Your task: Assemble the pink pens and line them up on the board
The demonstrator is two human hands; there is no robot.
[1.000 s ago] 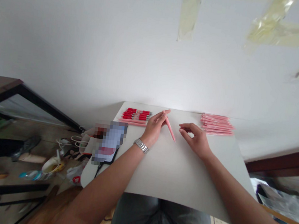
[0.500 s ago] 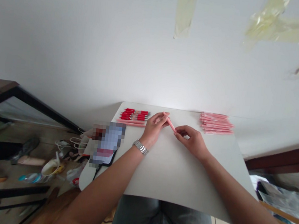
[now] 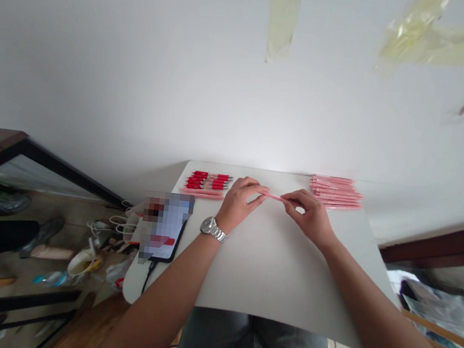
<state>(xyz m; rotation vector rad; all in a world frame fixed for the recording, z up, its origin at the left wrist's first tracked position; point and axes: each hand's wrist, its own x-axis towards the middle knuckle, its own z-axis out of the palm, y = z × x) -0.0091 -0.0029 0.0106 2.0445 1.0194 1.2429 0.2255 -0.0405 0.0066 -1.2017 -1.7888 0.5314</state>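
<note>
Above the white table (image 3: 263,267), a slim pink pen (image 3: 274,197) is stretched level between my two hands. My left hand (image 3: 239,200), with a metal watch on its wrist, pinches the pen's left end. The other end sits between the thumb and fingers of my right hand (image 3: 309,213). Left of my left hand, several red pens (image 3: 210,181) lie in a row, with pink pens (image 3: 202,193) in front of them. A pile of pink pens (image 3: 336,191), apparently in clear wrapping, lies beyond my right hand.
A phone (image 3: 169,225), partly blurred out, lies at the table's left edge with a black cable (image 3: 148,276) running from it. The wall (image 3: 242,86) stands right behind the table. Below on the left are a cup (image 3: 80,263) and a bottle (image 3: 52,278) on the floor.
The pink pen has turned from a slant to nearly level. My right hand has moved slightly right and up, and my left hand has rotated, bringing the watch face into view.
</note>
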